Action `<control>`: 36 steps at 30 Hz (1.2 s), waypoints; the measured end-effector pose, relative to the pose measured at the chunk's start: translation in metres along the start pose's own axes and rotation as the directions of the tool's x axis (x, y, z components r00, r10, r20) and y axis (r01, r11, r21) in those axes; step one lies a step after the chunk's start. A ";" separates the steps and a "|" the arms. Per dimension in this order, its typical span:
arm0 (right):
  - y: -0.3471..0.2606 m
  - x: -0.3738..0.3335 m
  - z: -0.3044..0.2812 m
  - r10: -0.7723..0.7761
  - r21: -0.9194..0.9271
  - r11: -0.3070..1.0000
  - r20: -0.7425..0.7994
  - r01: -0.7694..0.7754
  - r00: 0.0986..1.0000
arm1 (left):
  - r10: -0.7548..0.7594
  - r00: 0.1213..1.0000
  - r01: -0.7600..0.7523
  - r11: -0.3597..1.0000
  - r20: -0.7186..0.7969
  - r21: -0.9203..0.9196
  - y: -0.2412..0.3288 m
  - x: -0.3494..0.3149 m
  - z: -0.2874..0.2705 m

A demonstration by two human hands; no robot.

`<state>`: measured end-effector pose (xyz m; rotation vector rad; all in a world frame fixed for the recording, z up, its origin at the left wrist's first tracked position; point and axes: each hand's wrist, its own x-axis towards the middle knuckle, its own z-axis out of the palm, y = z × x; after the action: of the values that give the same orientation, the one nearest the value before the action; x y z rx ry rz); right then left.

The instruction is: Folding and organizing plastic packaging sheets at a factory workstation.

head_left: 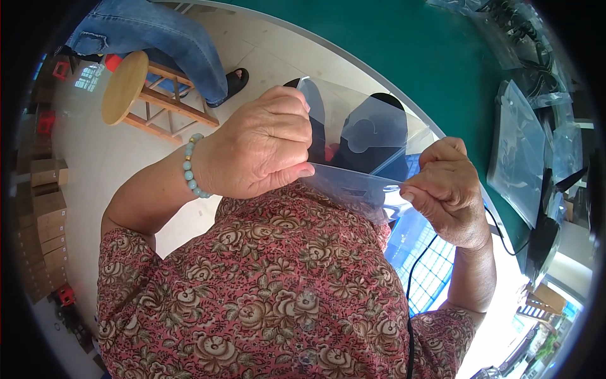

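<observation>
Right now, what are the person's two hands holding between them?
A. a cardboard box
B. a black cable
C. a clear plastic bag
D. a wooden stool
C: the left hand and the right hand each pinch an edge of a clear plastic bag, see-through to the floor behind it; the wooden stool stands apart on the floor.

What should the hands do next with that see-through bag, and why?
Probably pull the clear plastic bag open at its lower edge: the left hand and right hand each pinch that edge, and it looks flat and closed between them.
</observation>
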<state>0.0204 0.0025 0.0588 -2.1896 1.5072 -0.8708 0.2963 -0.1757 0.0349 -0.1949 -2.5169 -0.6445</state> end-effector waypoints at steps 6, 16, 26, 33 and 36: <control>-0.001 -0.006 0.002 0.058 -0.005 0.998 -0.020 -0.058 0.998 | -0.122 0.975 0.115 0.992 0.183 0.049 0.006 0.013 -0.012; -0.013 -0.003 -0.027 0.069 0.156 0.984 0.124 -0.088 0.990 | 0.101 0.990 -0.099 0.995 0.094 -0.020 0.022 0.038 0.019; -0.022 0.039 0.006 0.014 -0.579 0.815 0.025 0.003 1.000 | 0.171 0.957 -0.167 0.985 0.233 -0.037 0.039 0.049 0.017; 0.008 0.062 -0.050 0.465 0.288 0.804 0.241 -0.521 0.852 | -0.129 0.496 0.374 0.924 0.859 -0.078 0.028 0.071 -0.004; -0.003 0.075 -0.049 0.492 0.279 0.791 0.240 -0.545 0.837 | -0.106 0.564 0.507 0.827 0.819 -0.242 0.019 0.070 -0.007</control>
<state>0.0092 -0.0627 0.1195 -1.4448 1.6222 -0.6842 0.2447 -0.1622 0.0846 -0.2188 -3.2233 -1.6245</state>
